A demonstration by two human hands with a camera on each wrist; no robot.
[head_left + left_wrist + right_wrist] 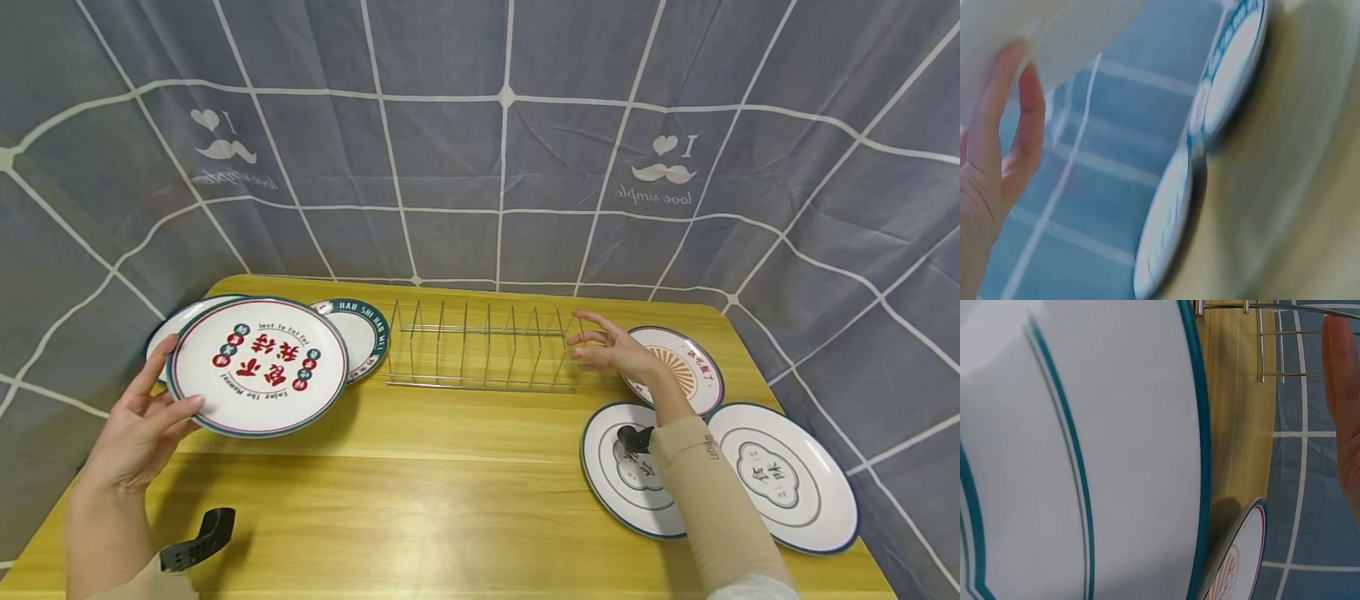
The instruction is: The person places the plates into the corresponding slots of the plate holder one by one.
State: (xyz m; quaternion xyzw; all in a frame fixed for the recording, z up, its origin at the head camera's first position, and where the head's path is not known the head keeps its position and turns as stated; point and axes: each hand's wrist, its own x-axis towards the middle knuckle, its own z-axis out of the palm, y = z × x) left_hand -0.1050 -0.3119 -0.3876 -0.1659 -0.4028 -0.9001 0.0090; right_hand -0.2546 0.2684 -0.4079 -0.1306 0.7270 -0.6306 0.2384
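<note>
My left hand [142, 425] grips the left rim of a white plate [258, 408] with red characters and a teal edge. The thumb lies over its face and the fingers go beneath; the left wrist view shows the plate's pale underside [1094, 44] raised above the table. At the right end of a wire dish rack [480, 385], my right hand [611, 348] reaches out with loosely extended fingers, fingertips right at the end wires. The rack's slots hold no plates. Behind the held plate lie a teal-lettered plate [360, 333] and another plate [168, 329], both partly covered.
On the right lie a plate with an orange sunburst [693, 367], a blue-rimmed plate [611, 467] partly under my right forearm, and a larger oval plate [817, 500]. A grey gridded curtain [450, 150] surrounds the wooden table [420, 500] at the back and sides.
</note>
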